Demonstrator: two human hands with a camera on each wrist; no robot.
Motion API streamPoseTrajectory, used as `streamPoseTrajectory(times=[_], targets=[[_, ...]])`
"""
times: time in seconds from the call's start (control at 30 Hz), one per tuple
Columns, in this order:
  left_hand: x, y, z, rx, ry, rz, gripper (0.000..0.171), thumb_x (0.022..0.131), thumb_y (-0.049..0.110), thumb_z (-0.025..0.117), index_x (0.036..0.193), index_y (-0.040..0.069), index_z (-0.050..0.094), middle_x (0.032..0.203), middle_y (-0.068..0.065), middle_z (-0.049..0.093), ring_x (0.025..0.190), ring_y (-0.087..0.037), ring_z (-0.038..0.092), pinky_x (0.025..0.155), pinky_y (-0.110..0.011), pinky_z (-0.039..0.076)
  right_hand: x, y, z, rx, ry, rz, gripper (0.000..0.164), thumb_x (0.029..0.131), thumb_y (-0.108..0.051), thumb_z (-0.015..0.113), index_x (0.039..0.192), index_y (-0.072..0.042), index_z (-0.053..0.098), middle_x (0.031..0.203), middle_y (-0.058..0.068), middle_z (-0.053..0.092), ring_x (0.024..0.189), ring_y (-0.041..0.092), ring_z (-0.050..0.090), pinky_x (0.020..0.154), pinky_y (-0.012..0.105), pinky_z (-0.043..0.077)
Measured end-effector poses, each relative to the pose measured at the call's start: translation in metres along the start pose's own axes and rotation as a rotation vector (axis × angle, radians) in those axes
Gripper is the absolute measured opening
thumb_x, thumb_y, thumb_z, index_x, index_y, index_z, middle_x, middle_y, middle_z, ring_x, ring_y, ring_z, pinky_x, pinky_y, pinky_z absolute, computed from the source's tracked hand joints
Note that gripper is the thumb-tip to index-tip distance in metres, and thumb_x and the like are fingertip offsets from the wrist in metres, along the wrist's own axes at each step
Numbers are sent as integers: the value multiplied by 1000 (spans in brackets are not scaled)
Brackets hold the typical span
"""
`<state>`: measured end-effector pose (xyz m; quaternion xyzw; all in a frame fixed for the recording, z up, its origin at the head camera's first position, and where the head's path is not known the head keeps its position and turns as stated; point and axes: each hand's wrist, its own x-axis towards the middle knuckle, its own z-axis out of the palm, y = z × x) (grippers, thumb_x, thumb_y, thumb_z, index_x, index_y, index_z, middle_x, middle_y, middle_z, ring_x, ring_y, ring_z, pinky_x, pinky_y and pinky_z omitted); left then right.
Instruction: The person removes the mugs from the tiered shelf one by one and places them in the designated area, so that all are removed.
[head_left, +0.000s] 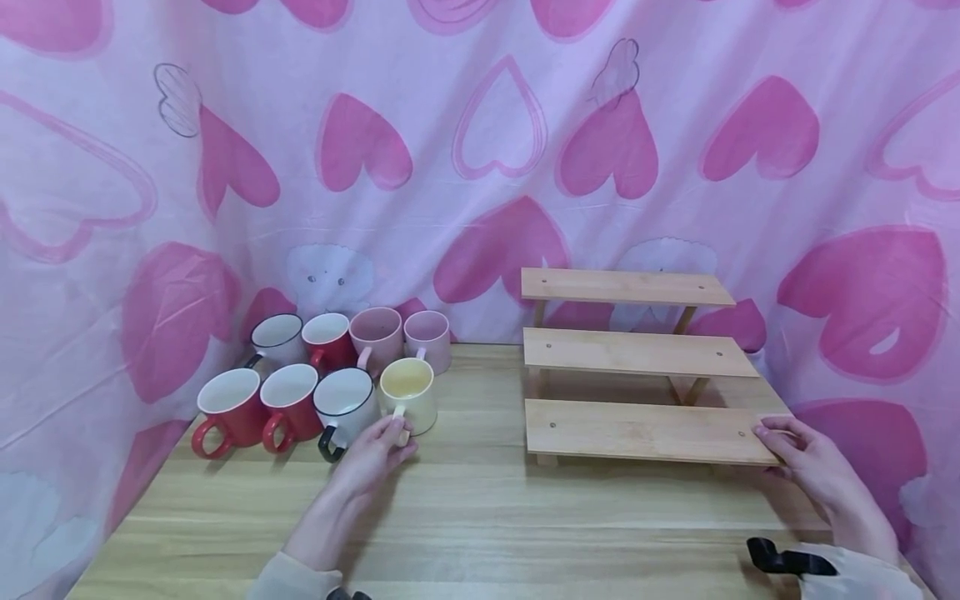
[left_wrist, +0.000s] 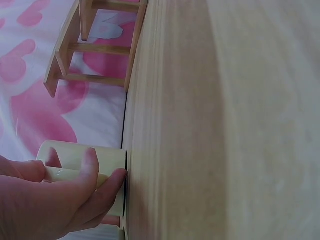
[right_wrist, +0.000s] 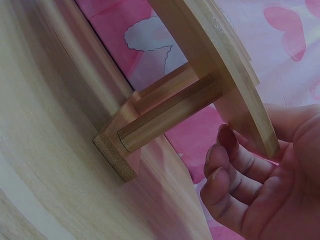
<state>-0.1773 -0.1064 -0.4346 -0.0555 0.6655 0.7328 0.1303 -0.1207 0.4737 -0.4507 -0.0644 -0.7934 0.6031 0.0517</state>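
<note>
My left hand [head_left: 369, 460] pinches the handle of a pale yellow mug [head_left: 420, 407] that stands upright at the right end of the front row of mugs. In the left wrist view, the thumb and fingers curl about the mug's handle [left_wrist: 62, 174], with the mug's base at the tabletop. On the other side, my right hand [head_left: 813, 467] grips the right end of the lowest board of a three-tier wooden rack [head_left: 637, 432]. The right wrist view has the thumb above the board [right_wrist: 240, 107] and curled fingers beneath it.
Beside the yellow mug are a white mug with a black handle [head_left: 348, 408] and two red mugs [head_left: 236, 412]. Behind them stand another white mug [head_left: 279, 342], a red one [head_left: 330, 343] and two pinkish mugs [head_left: 377, 335]. A heart-patterned curtain [head_left: 480, 125] hangs behind the table [head_left: 480, 500].
</note>
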Motion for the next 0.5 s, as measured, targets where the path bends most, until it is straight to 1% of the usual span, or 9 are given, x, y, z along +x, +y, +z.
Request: streamPoseTrajectory(times=[0.17, 0.27, 0.37, 0.5], targets=[[1, 0, 1, -23, -12, -16, 33, 107, 13, 36, 126, -12, 46, 141, -21, 25, 129, -40, 39, 107, -46, 37, 1, 0, -1, 18, -1, 5, 20, 99, -11, 58, 98, -30, 65, 89, -17, 60, 75, 4, 61, 60, 28, 55], [1, 0, 2, -19, -27, -24, 34, 107, 15, 37, 126, -11, 46, 136, -20, 29, 127, -40, 39, 107, -48, 36, -1, 1, -2, -5, 6, 18, 18, 99, -14, 58, 99, -31, 64, 90, -19, 57, 76, 3, 60, 61, 28, 55], [1, 1, 2, -9, -44, -21, 36, 107, 16, 38, 128, -11, 45, 132, -19, 32, 125, -40, 39, 107, -50, 36, -3, 2, -5, 6, 8, 24, 17, 99, -15, 59, 100, -30, 65, 92, -20, 56, 77, 3, 60, 62, 28, 55], [0, 2, 3, -11, -62, -26, 40, 106, 19, 40, 134, -9, 42, 135, -22, 34, 124, -39, 39, 107, -51, 36, -6, 4, -9, 24, 5, 26, 17, 99, -15, 59, 100, -31, 65, 91, -18, 58, 77, 3, 60, 62, 27, 55]])
